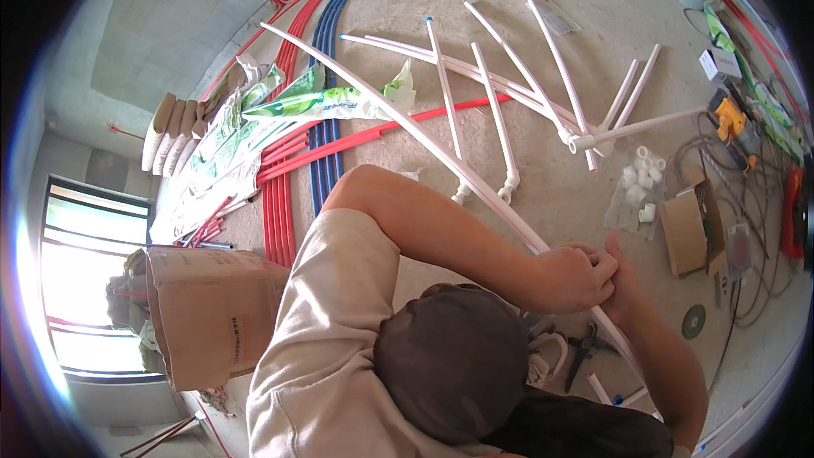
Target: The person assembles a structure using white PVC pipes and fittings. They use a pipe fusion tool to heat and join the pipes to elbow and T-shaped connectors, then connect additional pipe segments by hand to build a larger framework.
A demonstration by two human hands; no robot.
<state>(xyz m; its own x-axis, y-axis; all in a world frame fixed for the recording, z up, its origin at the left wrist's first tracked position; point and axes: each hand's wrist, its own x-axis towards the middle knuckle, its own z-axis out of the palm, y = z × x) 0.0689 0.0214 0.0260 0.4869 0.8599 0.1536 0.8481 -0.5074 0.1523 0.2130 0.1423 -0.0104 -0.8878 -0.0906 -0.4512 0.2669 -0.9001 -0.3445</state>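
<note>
A long white pipe [398,114] slants across the view from upper left to lower right, passing under both my hands. My left hand [575,278] is closed on it, its fingers curled in against the other hand. My right hand [625,288] is wrapped at the same spot, thumb sticking up; its other fingers are mostly hidden. Below the hands the pipe carries on beside my right forearm. Close to my shoe [547,358] lies a dark tool with splayed handles [587,351]. A short white pipe piece [599,388] is on the floor nearby.
Several white pipes with elbow fittings [507,187] lie ahead on the concrete floor. A bag of white fittings [638,187], an opened carton [685,233], an orange-yellow tool [729,121] and a dark disc [694,321] are at right. Red pipes [278,220], blue pipes [324,153] and a large carton [212,314] occupy the left.
</note>
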